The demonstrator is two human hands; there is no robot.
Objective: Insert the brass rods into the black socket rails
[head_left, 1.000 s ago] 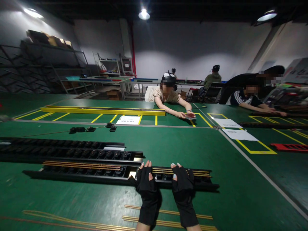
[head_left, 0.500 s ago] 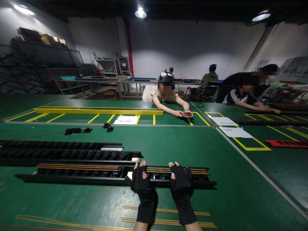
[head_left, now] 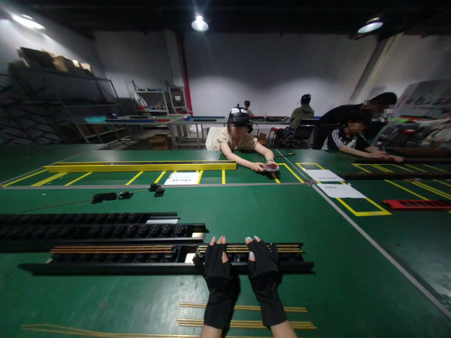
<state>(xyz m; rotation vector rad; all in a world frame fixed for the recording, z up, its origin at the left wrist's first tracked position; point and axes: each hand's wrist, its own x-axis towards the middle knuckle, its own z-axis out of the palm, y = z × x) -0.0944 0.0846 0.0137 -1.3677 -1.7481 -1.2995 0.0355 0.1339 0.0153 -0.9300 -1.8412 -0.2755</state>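
Note:
My left hand (head_left: 216,265), in a black fingerless glove, lies over the right part of a long black channel (head_left: 112,269). Its fingers curl over thin brass rods (head_left: 291,249) that run lengthwise along the channel. To its right, my right hand (head_left: 262,263), gloved alike, closes over the same rods, thumb toward the left hand. Both palms hide the rods' middle stretch. Reddish copper-coloured rods (head_left: 112,249) rest along the channel's left part, above a row of black blocks. A small bright plate (head_left: 190,258) shows in the channel left of my left hand.
Behind lies another black channel with blocks (head_left: 151,230). Loose brass rods (head_left: 292,324) lie near me. Farther off are black pieces on a rod (head_left: 125,194), a yellow beam (head_left: 141,166), paper sheets (head_left: 341,190) and a red slotted rail (head_left: 416,204). Across the table a person (head_left: 237,136) leans forward.
My left hand has shifted right, nearer my right hand, uncovering the rods' left ends. My right hand stays at nearly the same spot on the channel. The view has shifted slightly.

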